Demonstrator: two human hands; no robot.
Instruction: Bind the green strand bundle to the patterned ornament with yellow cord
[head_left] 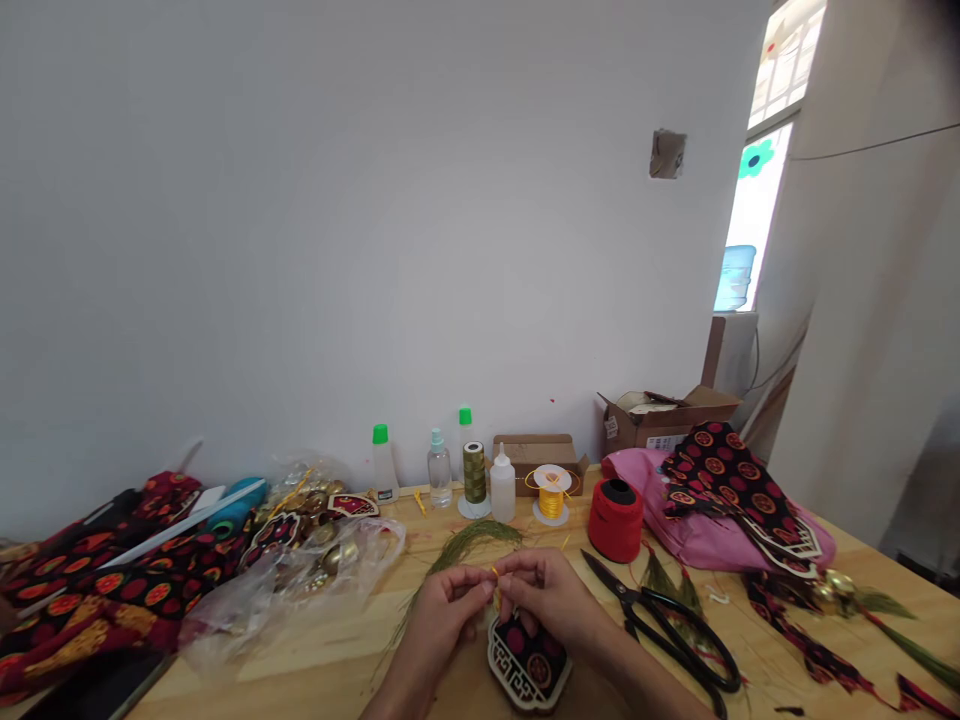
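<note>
Near the table's front edge, a short yellow cord (495, 573) is pinched between the fingertips of my left hand (456, 603) and my right hand (553, 597). Just below the fingers lies an ornament (525, 665) with a white fretwork edge and dark, red-patterned fabric; my right fingers cover its upper part. Whether the cord joins the ornament is hidden by the fingers. Behind my left hand, thin green threads (472, 540) spread over the wood. Black-handled scissors (660, 625) rest to the right of my right hand, partly opened.
Along the wall stand a yellow cord spool (552, 500), a white squeeze bottle (503, 488), a green thread spool (474, 474) and a spray bottle (439, 470). A red thread cone (615, 522) is behind the scissors. Plastic-bagged brass bells (322, 560) lie left, patterned fabric (731, 470) right.
</note>
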